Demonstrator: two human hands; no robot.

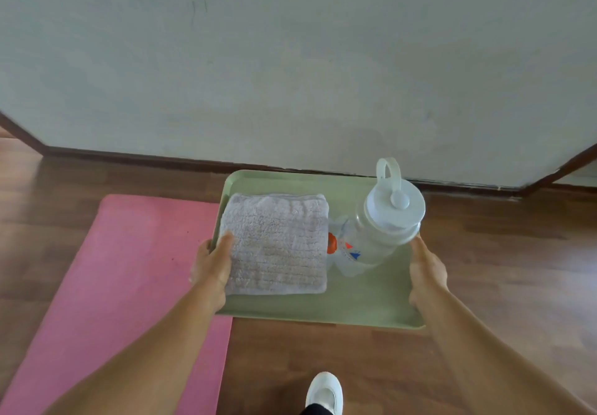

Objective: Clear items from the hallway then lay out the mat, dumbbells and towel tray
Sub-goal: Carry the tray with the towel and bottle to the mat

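While my white shoe (324, 393) shows at bottom centre, I see the left hand (211, 264) curled round the left edge of the green tray (371, 301), thumb on the folded towel (277, 243). The right hand (428, 272) clasps the right edge beside the clear bottle (381, 227). The pink mat (122, 285) lies lower left.

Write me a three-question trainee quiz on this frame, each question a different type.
1. True or false: the left hand and right hand both grip the green tray.
2. What stands on the tray beside the folded towel? A) a dumbbell B) a clear bottle C) a book
3. Fill in: the pink mat lies on the floor on the person's ____ side.

Key: 1 true; 2 B; 3 left.
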